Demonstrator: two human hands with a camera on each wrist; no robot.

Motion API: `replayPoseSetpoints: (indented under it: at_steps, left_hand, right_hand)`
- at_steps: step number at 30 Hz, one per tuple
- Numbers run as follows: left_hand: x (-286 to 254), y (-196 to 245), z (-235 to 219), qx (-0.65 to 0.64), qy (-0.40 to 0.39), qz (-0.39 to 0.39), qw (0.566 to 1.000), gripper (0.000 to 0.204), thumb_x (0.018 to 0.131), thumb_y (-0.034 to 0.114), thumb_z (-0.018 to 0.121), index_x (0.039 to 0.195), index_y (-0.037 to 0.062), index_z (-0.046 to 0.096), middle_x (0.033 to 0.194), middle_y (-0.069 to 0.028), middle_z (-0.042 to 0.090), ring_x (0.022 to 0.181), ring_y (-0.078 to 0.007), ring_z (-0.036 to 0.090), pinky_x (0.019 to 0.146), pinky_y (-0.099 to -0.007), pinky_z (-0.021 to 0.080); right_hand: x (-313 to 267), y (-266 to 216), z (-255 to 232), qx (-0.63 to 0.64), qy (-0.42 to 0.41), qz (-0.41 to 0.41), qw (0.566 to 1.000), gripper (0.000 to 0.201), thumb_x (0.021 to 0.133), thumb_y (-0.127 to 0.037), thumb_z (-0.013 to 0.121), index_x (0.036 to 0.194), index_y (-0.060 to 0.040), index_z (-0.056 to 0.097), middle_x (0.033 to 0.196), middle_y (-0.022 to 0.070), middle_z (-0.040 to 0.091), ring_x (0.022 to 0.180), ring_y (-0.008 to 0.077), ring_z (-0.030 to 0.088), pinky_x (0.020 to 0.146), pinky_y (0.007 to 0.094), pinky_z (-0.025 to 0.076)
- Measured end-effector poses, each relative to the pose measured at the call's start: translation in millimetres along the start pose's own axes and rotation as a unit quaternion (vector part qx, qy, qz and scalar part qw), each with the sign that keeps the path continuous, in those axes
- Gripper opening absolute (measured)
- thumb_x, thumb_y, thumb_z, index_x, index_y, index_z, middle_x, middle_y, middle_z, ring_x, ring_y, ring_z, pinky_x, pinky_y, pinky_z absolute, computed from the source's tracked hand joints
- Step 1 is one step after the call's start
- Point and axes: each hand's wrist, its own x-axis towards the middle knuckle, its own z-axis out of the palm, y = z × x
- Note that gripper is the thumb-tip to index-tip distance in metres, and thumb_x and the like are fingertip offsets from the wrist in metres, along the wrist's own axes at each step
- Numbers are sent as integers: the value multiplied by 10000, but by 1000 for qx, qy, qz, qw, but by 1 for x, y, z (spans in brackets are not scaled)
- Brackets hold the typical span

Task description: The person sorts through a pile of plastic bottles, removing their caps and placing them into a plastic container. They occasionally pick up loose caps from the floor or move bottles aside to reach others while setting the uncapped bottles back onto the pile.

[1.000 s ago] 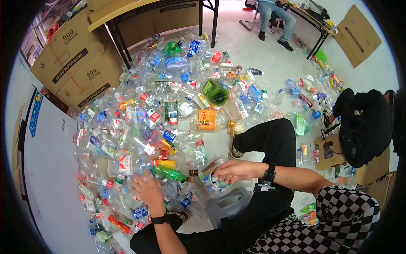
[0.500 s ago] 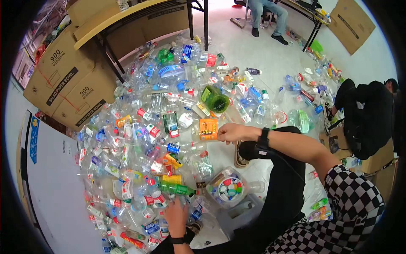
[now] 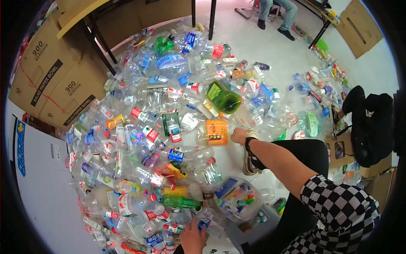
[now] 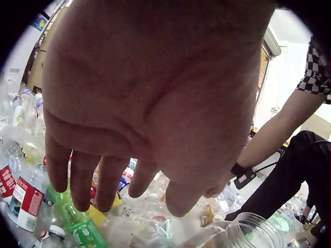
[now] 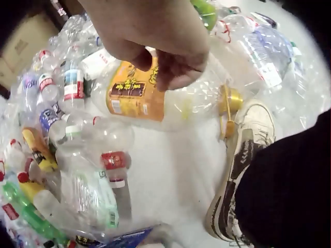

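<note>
My left hand [image 3: 193, 238] hangs over the pile at the bottom of the head view, fingers extended and apart. In the left wrist view its palm faces the camera, with a green bottle [image 4: 85, 232] and clear bottles beyond the fingertips. My right hand [image 5: 163, 57], fingers loosely bent and nothing visible between them, hovers at a large clear bottle with an orange label [image 5: 137, 98]. That bottle lies on its side, and its gold cap [image 5: 232, 99] points toward a shoe [image 5: 251, 134]. Between my hands stands a clear tub [image 3: 237, 199] with colourful caps inside.
Empty plastic bottles cover the floor on the left. A grey bin [image 3: 247, 233] stands beside the tub. Cardboard boxes [image 3: 55, 80] and a table [image 3: 80, 17] border the pile. A black bag [image 3: 374, 131] sits at the right; another person's legs [image 3: 279, 17] show at the back.
My right hand has moved from above the caps tub out to the orange-labelled bottle. My left hand has moved down and to the right over the pile, and the head view has shifted.
</note>
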Motion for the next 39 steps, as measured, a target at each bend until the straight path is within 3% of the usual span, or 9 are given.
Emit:
replayPoseSetpoints:
  at_steps: [2, 4, 9, 11, 22, 27, 31, 34, 39]
  left_hand:
    - [-3, -1, 5, -52, 9, -21, 998, 468, 872, 233, 675, 1270, 16, 557, 1062, -247, 622, 845, -410, 618, 693, -486, 518]
    - [-3, -3, 7, -32, 19, 13, 999, 483, 883, 244, 664, 1293, 13, 553, 1077, -238, 626, 842, -402, 615, 714, -483, 518]
    - [-3, 2, 11, -30, -39, -55, 997, 491, 895, 263, 666, 1315, 33, 558, 1206, -206, 630, 989, -384, 628, 854, -483, 514]
    - [-2, 5, 3, -19, -48, -62, 997, 486, 899, 263, 663, 1314, 33, 560, 1209, -204, 630, 997, -381, 628, 860, -481, 513]
    - [-17, 4, 4, -29, 18, -49, 998, 494, 897, 270, 669, 1313, 33, 549, 1225, -160, 629, 1033, -349, 610, 884, -481, 484]
    - [-13, 3, 11, -68, -54, -86, 993, 565, 869, 277, 686, 1347, 29, 517, 1199, -199, 609, 1085, -399, 572, 928, -517, 457]
    - [6, 1, -10, -91, 98, -58, 989, 589, 804, 268, 751, 1302, 31, 545, 1152, -198, 623, 1008, -407, 627, 864, -486, 505]
    - [14, 8, -32, -157, 242, -77, 954, 640, 838, 192, 742, 1363, -39, 458, 1290, -255, 561, 1174, -410, 554, 998, -467, 447]
    - [22, 44, -69, -568, 335, -138, 739, 716, 894, 147, 717, 1436, -67, 301, 1318, -229, 536, 1222, -267, 530, 1021, -370, 418]
  right_hand:
    - [10, -26, 15, 7, -18, -42, 999, 383, 832, -304, 590, 988, 21, 717, 1021, 227, 701, 935, 370, 685, 840, 446, 536]
    - [26, -54, 36, 83, -34, -275, 957, 381, 855, -342, 579, 997, -19, 724, 996, 198, 712, 935, 364, 681, 845, 432, 529]
    - [47, -165, 77, 116, -118, -243, 956, 509, 889, -489, 565, 1060, -34, 716, 1045, 207, 705, 1004, 355, 668, 857, 427, 524]
    - [50, -198, 96, 165, -89, -108, 976, 594, 856, -545, 635, 1152, -32, 684, 1069, 223, 700, 1057, 356, 656, 874, 420, 518]
    - [69, -220, 144, 314, -73, -137, 937, 483, 715, -362, 842, 1027, -17, 711, 911, 75, 719, 848, 205, 670, 814, 309, 510]
    - [31, -227, 79, 349, -293, -121, 882, 758, 662, -526, 832, 1216, -51, 625, 1056, 54, 684, 939, 195, 637, 822, 327, 510]
    - [-35, -222, 38, 388, -514, -148, 751, 520, 860, -466, 707, 1267, -158, 604, 1158, 1, 619, 1011, 128, 564, 826, 331, 478]
    - [-119, -207, -6, 298, -582, -235, 719, 585, 875, -449, 700, 1347, -145, 534, 1198, 10, 595, 1072, 135, 551, 877, 329, 468]
    - [-224, -165, -33, 171, -590, -437, 658, 570, 894, -320, 730, 1332, -27, 514, 1204, 63, 614, 1031, 123, 590, 858, 302, 495]
